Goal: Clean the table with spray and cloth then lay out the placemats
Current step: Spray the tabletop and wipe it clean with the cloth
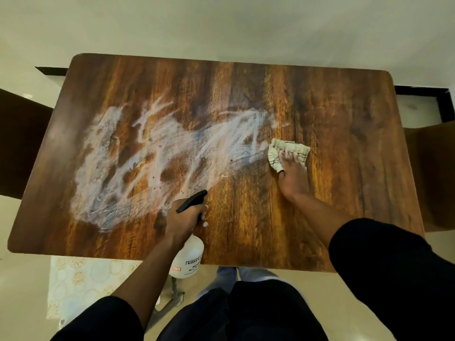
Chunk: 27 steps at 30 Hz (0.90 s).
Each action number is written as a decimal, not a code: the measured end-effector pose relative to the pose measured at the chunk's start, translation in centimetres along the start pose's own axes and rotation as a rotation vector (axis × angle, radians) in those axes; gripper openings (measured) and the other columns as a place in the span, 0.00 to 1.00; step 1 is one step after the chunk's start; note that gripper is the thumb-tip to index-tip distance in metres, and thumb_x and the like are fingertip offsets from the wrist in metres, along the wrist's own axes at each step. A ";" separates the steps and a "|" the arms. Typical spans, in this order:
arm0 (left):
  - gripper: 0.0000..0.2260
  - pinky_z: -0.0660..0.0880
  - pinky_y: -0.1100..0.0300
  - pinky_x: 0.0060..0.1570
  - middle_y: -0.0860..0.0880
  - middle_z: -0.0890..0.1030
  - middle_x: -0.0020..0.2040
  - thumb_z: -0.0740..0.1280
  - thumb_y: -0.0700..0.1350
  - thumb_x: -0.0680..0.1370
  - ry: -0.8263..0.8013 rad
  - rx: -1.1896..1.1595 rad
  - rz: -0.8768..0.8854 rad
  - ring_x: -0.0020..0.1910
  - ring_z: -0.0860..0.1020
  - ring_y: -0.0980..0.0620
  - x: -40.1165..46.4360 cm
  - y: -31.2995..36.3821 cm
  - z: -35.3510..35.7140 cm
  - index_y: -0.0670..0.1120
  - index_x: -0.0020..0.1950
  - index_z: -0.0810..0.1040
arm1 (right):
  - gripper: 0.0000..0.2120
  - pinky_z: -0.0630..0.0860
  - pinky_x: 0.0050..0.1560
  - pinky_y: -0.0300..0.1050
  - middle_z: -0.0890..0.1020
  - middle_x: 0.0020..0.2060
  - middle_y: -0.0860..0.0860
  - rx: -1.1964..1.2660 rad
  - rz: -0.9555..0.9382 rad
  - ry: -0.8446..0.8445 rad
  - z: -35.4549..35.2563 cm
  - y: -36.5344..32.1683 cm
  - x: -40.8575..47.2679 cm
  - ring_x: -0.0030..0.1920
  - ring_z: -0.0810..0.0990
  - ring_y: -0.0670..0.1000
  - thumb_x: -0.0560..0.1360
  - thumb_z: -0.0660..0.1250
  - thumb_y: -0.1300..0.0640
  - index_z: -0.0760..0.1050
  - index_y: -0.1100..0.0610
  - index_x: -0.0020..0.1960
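The wooden table [344, 217] carries a wide white smear [138, 163] of cleaner across its left and middle. To wipe well, the cloth [286, 151] at the smear's right end should sweep leftward in overlapping passes under flat, even pressure. The right hand [294, 175] presses it with fingers straight and spread. The left hand [183, 219] grips the spray bottle [188, 258] at the near edge, fingers curled round its neck. A patterned placemat [78, 284], seemingly, lies below the near-left edge.

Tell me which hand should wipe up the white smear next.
Right, probably. The right hand already presses the cloth flat on the table at the white smear's right end; the left hand grips the spray bottle.
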<state>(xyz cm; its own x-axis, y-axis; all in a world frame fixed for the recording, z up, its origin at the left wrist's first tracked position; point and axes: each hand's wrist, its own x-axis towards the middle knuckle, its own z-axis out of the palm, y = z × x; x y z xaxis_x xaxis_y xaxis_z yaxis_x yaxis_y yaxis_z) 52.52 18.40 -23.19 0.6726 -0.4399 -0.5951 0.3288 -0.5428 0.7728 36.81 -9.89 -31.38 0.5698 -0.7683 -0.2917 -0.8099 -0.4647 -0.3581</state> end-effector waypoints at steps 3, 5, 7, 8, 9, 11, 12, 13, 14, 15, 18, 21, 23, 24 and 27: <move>0.09 0.76 0.52 0.34 0.36 0.79 0.33 0.72 0.37 0.76 -0.009 -0.012 0.017 0.29 0.79 0.41 0.6 0.3 1.0 0.29 0.43 0.81 | 0.30 0.47 0.81 0.59 0.56 0.82 0.50 0.034 0.095 0.055 -0.3 0.1 0.8 0.82 0.48 0.53 0.83 0.57 0.62 0.55 0.50 0.82; 0.14 0.75 0.50 0.35 0.35 0.79 0.33 0.72 0.42 0.72 -0.013 -0.007 0.022 0.29 0.81 0.40 0.8 0.7 1.7 0.29 0.44 0.81 | 0.29 0.44 0.81 0.57 0.59 0.81 0.51 0.075 0.140 0.100 0.4 -1.2 0.2 0.82 0.50 0.54 0.82 0.59 0.63 0.58 0.51 0.81; 0.13 0.74 0.54 0.33 0.33 0.80 0.34 0.71 0.41 0.73 -0.006 0.011 0.024 0.30 0.82 0.39 1.1 1.1 2.5 0.30 0.43 0.81 | 0.31 0.43 0.81 0.59 0.61 0.80 0.51 0.075 0.099 0.111 1.5 -2.9 -0.8 0.82 0.51 0.55 0.81 0.59 0.65 0.56 0.49 0.81; 0.11 0.74 0.56 0.31 0.32 0.79 0.35 0.72 0.39 0.75 -0.007 0.022 0.028 0.31 0.83 0.39 1.3 1.3 2.9 0.30 0.42 0.81 | 0.32 0.41 0.80 0.59 0.61 0.80 0.51 0.064 0.042 0.085 1.9 -3.8 -1.5 0.81 0.51 0.55 0.80 0.59 0.64 0.55 0.47 0.81; 0.09 0.74 0.57 0.29 0.32 0.79 0.34 0.71 0.37 0.77 -0.004 0.033 0.025 0.31 0.82 0.40 1.5 1.5 3.3 0.31 0.41 0.81 | 0.32 0.39 0.80 0.58 0.61 0.80 0.51 0.059 -0.041 0.043 2.4 -4.8 -2.3 0.82 0.51 0.54 0.80 0.58 0.63 0.55 0.46 0.81; 0.09 0.74 0.60 0.28 0.34 0.78 0.33 0.70 0.34 0.79 0.006 0.054 0.015 0.30 0.81 0.41 1.8 2.1 4.2 0.33 0.40 0.81 | 0.29 0.40 0.80 0.59 0.58 0.81 0.50 0.032 -0.273 -0.078 3.7 -6.4 -3.5 0.82 0.49 0.54 0.81 0.56 0.57 0.57 0.47 0.81; 0.10 0.74 0.61 0.28 0.35 0.78 0.33 0.70 0.34 0.80 0.009 0.061 0.015 0.31 0.80 0.41 1.9 2.4 4.7 0.35 0.38 0.81 | 0.30 0.43 0.81 0.60 0.56 0.81 0.49 0.009 -0.396 -0.111 4.4 -6.7 -3.8 0.82 0.48 0.54 0.81 0.58 0.57 0.56 0.48 0.82; 0.10 0.73 0.62 0.27 0.36 0.78 0.33 0.70 0.33 0.80 0.009 0.066 0.015 0.31 0.79 0.41 2.0 2.7 5.3 0.36 0.38 0.80 | 0.33 0.45 0.81 0.59 0.54 0.82 0.47 -0.009 -0.491 -0.122 5.0 -6.5 -3.9 0.82 0.47 0.53 0.81 0.61 0.58 0.55 0.48 0.82; 0.10 0.73 0.63 0.26 0.36 0.78 0.33 0.70 0.33 0.80 0.010 0.071 0.015 0.31 0.79 0.41 2.1 3.0 5.8 0.36 0.37 0.80 | 0.35 0.45 0.81 0.58 0.53 0.82 0.46 -0.014 -0.551 -0.136 5.3 -6.1 -3.6 0.82 0.46 0.51 0.80 0.63 0.60 0.54 0.47 0.82; 0.10 0.72 0.64 0.25 0.36 0.78 0.33 0.69 0.33 0.79 0.010 0.074 0.015 0.31 0.79 0.40 2.2 3.3 6.3 0.35 0.37 0.80 | 0.36 0.44 0.81 0.56 0.52 0.82 0.45 -0.005 -0.584 -0.159 5.3 -5.4 -3.1 0.82 0.45 0.50 0.79 0.64 0.60 0.53 0.46 0.82; 0.11 0.70 0.60 0.25 0.36 0.77 0.32 0.70 0.33 0.79 0.004 0.078 0.011 0.31 0.81 0.39 2.9 4.0 7.6 0.35 0.36 0.79 | 0.36 0.42 0.81 0.55 0.53 0.81 0.44 0.003 -0.647 -0.197 4.1 -3.6 -0.8 0.82 0.46 0.49 0.79 0.64 0.60 0.54 0.45 0.82; 0.08 0.69 0.58 0.25 0.35 0.78 0.34 0.69 0.34 0.79 -0.017 0.063 0.008 0.32 0.83 0.38 3.5 4.7 8.8 0.42 0.42 0.83 | 0.35 0.46 0.81 0.60 0.54 0.81 0.45 -0.007 -0.506 -0.166 2.4 -1.7 2.6 0.82 0.46 0.49 0.80 0.63 0.59 0.53 0.44 0.82; 0.07 0.68 0.58 0.24 0.35 0.79 0.35 0.69 0.34 0.79 -0.035 0.049 0.004 0.32 0.82 0.39 4.0 5.3 9.7 0.43 0.47 0.86 | 0.34 0.46 0.81 0.60 0.56 0.81 0.47 0.014 -0.408 -0.103 0.8 -0.3 4.8 0.82 0.47 0.50 0.80 0.62 0.59 0.53 0.43 0.81; 0.06 0.68 0.58 0.25 0.36 0.79 0.34 0.69 0.34 0.79 -0.040 0.052 -0.001 0.31 0.82 0.40 4.2 5.5 10.1 0.40 0.49 0.86 | 0.34 0.45 0.81 0.59 0.56 0.81 0.47 0.043 -0.366 -0.073 -0.1 0.4 6.0 0.82 0.48 0.51 0.80 0.62 0.60 0.54 0.43 0.81; 0.07 0.67 0.58 0.27 0.39 0.79 0.33 0.69 0.34 0.79 -0.048 0.071 -0.001 0.30 0.82 0.42 4.6 6.4 11.1 0.30 0.46 0.83 | 0.34 0.48 0.80 0.61 0.57 0.81 0.48 0.077 -0.232 0.030 -2.6 2.6 9.7 0.82 0.50 0.52 0.80 0.62 0.63 0.56 0.45 0.81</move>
<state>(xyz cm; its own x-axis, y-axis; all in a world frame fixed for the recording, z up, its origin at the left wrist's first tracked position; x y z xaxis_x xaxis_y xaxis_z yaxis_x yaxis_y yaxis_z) 50.36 4.89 -23.43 0.6389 -0.4724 -0.6071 0.2805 -0.5918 0.7557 39.85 -19.74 -32.84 0.7337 -0.6584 -0.1678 -0.6445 -0.5962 -0.4788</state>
